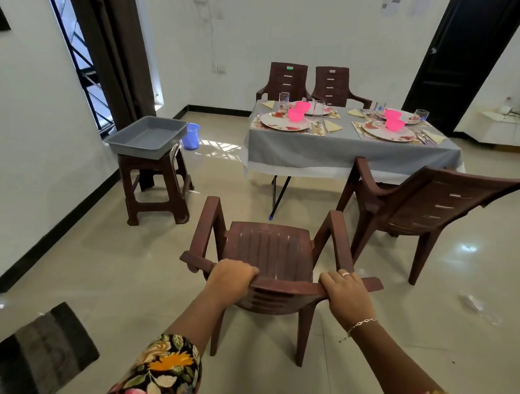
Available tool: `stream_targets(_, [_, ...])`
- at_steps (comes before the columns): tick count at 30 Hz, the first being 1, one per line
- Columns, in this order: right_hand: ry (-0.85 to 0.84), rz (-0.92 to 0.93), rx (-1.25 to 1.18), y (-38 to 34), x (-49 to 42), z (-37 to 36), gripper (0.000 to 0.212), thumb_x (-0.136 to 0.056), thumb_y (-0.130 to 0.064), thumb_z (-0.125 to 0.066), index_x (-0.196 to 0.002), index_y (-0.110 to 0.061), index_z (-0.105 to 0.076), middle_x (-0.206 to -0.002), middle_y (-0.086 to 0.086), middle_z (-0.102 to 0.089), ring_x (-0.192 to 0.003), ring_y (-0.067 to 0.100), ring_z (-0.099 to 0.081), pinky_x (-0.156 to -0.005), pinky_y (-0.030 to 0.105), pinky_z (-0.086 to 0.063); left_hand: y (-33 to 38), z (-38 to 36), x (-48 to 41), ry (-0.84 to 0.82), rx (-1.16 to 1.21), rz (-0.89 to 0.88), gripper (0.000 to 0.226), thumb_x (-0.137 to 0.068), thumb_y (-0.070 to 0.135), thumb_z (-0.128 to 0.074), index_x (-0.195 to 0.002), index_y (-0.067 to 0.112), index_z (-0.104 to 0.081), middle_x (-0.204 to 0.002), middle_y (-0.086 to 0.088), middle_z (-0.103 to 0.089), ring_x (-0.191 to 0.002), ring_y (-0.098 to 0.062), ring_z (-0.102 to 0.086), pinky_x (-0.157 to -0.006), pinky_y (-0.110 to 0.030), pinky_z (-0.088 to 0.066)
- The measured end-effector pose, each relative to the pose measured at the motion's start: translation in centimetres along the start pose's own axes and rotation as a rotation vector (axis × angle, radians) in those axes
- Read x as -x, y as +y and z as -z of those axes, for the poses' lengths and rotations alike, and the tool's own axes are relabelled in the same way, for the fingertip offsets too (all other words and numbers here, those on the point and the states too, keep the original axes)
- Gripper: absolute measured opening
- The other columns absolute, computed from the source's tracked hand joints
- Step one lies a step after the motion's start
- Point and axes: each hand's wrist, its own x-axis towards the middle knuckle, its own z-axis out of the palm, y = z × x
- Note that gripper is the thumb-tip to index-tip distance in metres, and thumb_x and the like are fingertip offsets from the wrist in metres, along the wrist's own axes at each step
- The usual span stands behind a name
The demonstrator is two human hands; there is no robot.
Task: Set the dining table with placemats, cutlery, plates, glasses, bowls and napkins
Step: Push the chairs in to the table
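Head view: left hand (231,281), right hand (348,295) grip back of brown plastic armchair (268,248).
Your move: push it level, square to grey-clothed worktop (345,151).

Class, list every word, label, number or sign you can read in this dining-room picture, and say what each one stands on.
No text can be read.
Green sticker on the far left chair: too small to read.
White label on the chair beside it: too small.
Paper sheets on the wall by the black door: blurred.
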Motion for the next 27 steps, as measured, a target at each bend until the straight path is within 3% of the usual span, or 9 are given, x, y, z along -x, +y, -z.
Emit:
stream_targets(3, [-0.018, -0.015, 0.02, 0.9, -0.7, -0.4, 0.031, -0.049, -0.015, -0.087, -0.066, -0.021, -0.061, -0.059, -0.005, -0.06, -0.051, 0.014, -0.056, -0.048, 0.027, -0.047, -0.1, -0.4, -1.4, 0.02, 0.0, -0.018, 0.024, -0.092, 0.017, -0.045, -0.109, 0.021, -0.061, -0.106, 0.0, -0.067, -0.098, -0.02, -0.062, -0.086, -0.031, -0.045])
stream_targets(15, [0.048, -0.006, 0.064, 7.4, -7.2, -4.6, 0.031, -0.049, -0.015, -0.087, -0.068, -0.021, -0.064, -0.062, -0.005, -0.062, -0.055, 0.017, -0.059, -0.049, 0.028, -0.045, -1.6, -0.9, -11.2, 0.046, 0.015, -0.072, 0.023, -0.092, 0.019, -0.048, -0.11, 0.021, -0.062, -0.103, 0.0, -0.068, -0.094, -0.021, -0.063, -0.085, -0.033, -0.049])
stream_targets(20, [0.056, -0.002, 0.055, 11.5, -11.4, -7.1, 0.027, -0.052, -0.011, -0.083, -0.067, -0.02, -0.063, -0.061, -0.004, -0.06, -0.053, 0.018, -0.057, -0.049, 0.029, -0.045, -2.9, -0.5, -17.2, -0.007, 0.062, -0.098, 0.019, -0.086, 0.015, -0.05, -0.102, 0.016, -0.061, -0.097, -0.002, -0.067, -0.089, -0.021, -0.062, -0.081, -0.029, -0.05])
stream_targets(23, [0.103, 0.025, 0.074, 13.4, -14.0, -8.5, 0.008, -0.067, -0.014, -0.064, -0.067, -0.022, -0.062, -0.061, -0.005, -0.058, -0.053, 0.016, -0.055, -0.048, 0.028, -0.043, -4.0, -0.1, -20.9, -0.052, 0.035, -0.08, 0.017, -0.084, 0.017, -0.05, -0.098, 0.014, -0.06, -0.096, -0.004, -0.066, -0.089, -0.022, -0.062, -0.08, -0.03, -0.05])
stream_targets(25, [0.13, 0.039, 0.071, 14.9, -15.6, -9.7, 0.02, -0.071, -0.018, -0.043, -0.067, -0.022, -0.062, -0.061, -0.006, -0.058, -0.053, 0.016, -0.054, -0.048, 0.028, -0.041, -4.3, -0.2, -23.3, -0.073, 0.019, -0.049, 0.017, -0.086, 0.019, -0.049, -0.097, 0.014, -0.06, -0.096, -0.004, -0.066, -0.089, -0.022, -0.062, -0.079, -0.027, -0.048])
stream_targets(27, [0.138, 0.034, 0.077, 16.8, -17.2, -10.6, 0.024, -0.072, -0.021, -0.039, -0.068, -0.023, -0.062, -0.062, -0.006, -0.059, -0.053, 0.017, -0.055, -0.049, 0.028, -0.041, -4.1, 0.0, -25.5, -0.096, 0.011, -0.042, 0.017, -0.086, 0.019, -0.049, -0.096, 0.013, -0.06, -0.095, -0.005, -0.067, -0.088, -0.022, -0.063, -0.076, -0.026, -0.045])
